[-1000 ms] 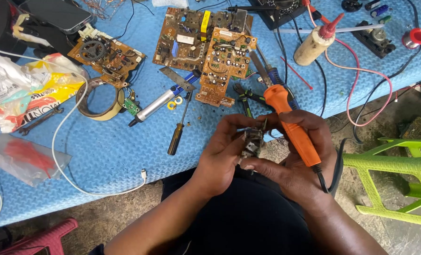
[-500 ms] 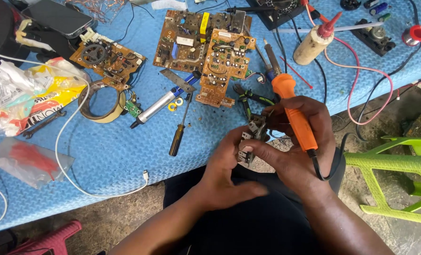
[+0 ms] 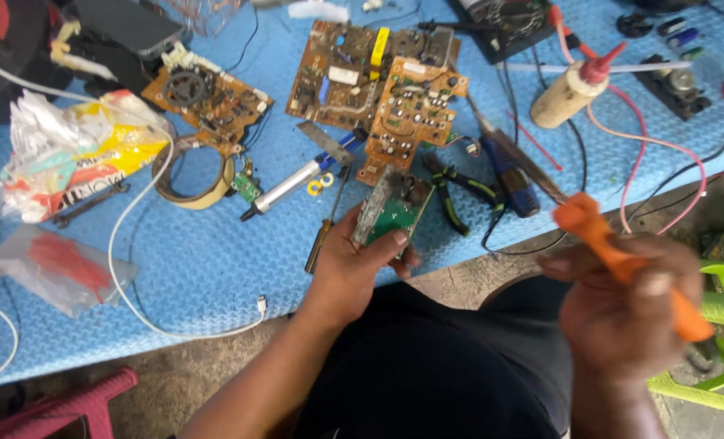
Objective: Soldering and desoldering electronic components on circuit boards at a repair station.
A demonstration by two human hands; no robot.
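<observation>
Left hand: the left hand [image 3: 354,260] was closed around a small green circuit board [image 3: 392,213], thumb pressed across its lower edge and fingers behind it, holding it tilted above the near edge of the blue foam mat [image 3: 199,268].
Green board: it sat in that hand just below the brown circuit boards [image 3: 378,89] and just left of the green-handled pliers [image 3: 451,191]; a grey metal strip ran along its left side.
Right hand: the right hand [image 3: 630,313] was wrapped shut around the orange handle of a soldering iron [image 3: 614,252], raised off the mat at the right and well apart from the green board. The hand and handle were blurred, so the iron's tip could not be made out.
Near the left hand: a small screwdriver [image 3: 323,232] with a dark and yellow handle lay on the mat just left of the thumb, and a silver desoldering pump [image 3: 289,185] lay slanted above it.
Further left: a roll of tape [image 3: 193,171] rested flat beside another brown board [image 3: 207,93], with a white cable [image 3: 134,236] looping past it towards the mat's near edge.
Far right: a squeeze bottle with a red nozzle [image 3: 573,85] lay tilted on the mat, with pink wire [image 3: 663,146] curving beside it.
Blue-handled tool: a blue-handled tool [image 3: 508,175] lay just right of the pliers.
</observation>
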